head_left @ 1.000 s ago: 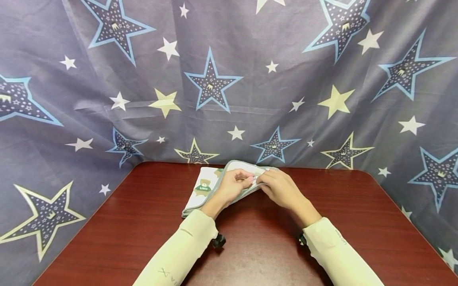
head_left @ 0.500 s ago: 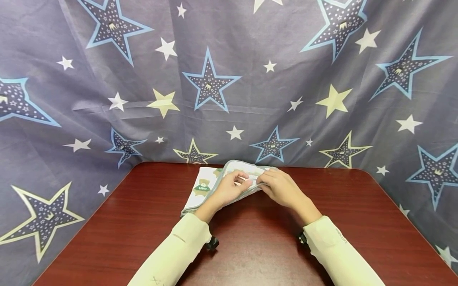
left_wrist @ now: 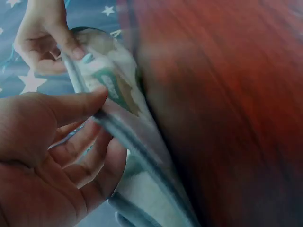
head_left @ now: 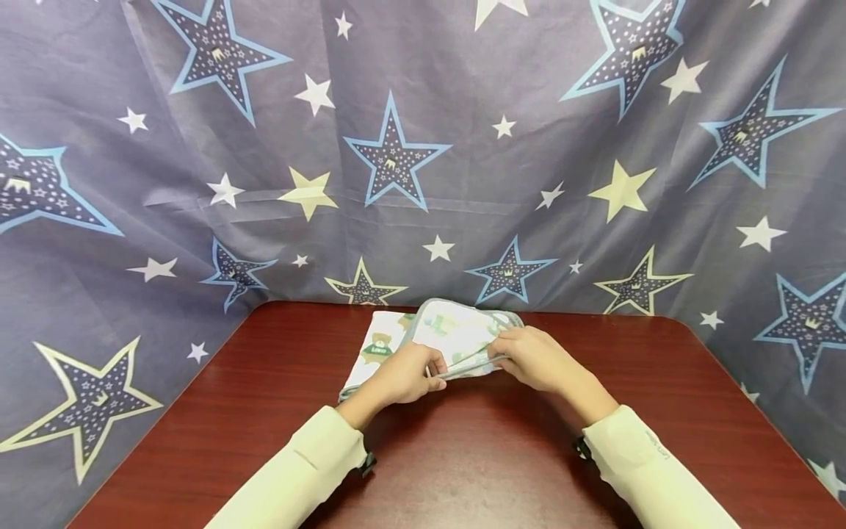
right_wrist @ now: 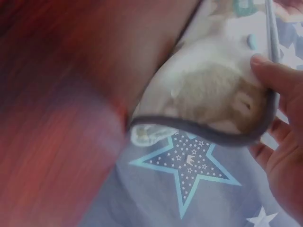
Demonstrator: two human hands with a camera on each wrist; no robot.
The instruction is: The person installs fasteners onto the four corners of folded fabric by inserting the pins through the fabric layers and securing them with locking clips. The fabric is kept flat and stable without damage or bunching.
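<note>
A white cloth with a bear print and grey-green edging lies folded at the back of the table. My left hand pinches its near edge, thumb on top and fingers beneath, as the left wrist view shows. To the right, my right hand holds the edge near the cloth's rounded corner. In the right wrist view the thumb presses the printed face while the other fingers curl behind it. Near that thumb sits a small teal snap button. The held edge is raised, and its underside is mostly hidden.
A dark red wooden table spreads around the cloth. Behind it hangs a grey-blue curtain printed with stars, close to the table's back edge. The cloth's left part lies flat, with a bear facing up.
My left hand has moved down and left, away from the right hand, to the near edge. The right hand has shifted slightly right. More of the cloth's top shows between them.
</note>
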